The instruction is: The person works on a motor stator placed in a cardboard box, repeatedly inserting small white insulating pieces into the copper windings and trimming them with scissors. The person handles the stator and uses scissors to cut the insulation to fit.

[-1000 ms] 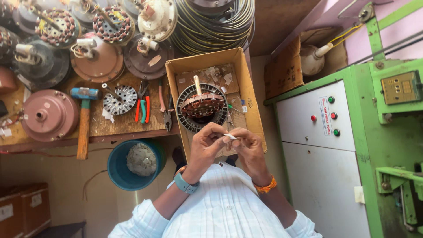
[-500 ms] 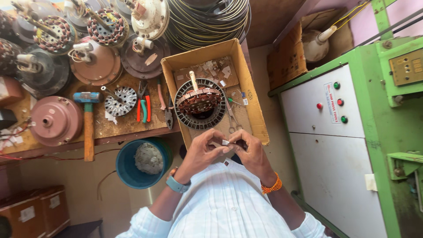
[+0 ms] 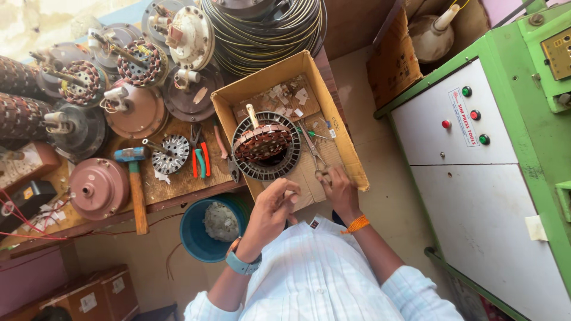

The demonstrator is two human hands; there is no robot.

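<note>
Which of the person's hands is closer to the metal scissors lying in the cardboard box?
The right hand, the one with the orange wristband. It reaches down to the handle end of the metal scissors and seems to touch them. The left hand hovers apart, nearer the round wound motor coil.

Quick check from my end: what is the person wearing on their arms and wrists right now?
Both arms wear rolled-up light blue checked shirt sleeves. The left hand side has a blue-strapped wristwatch; the right hand side has an orange thread band round the wrist. No gloves.

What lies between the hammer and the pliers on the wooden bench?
In the head view, a round slotted metal disc lies between the hammer and the pliers.
</note>
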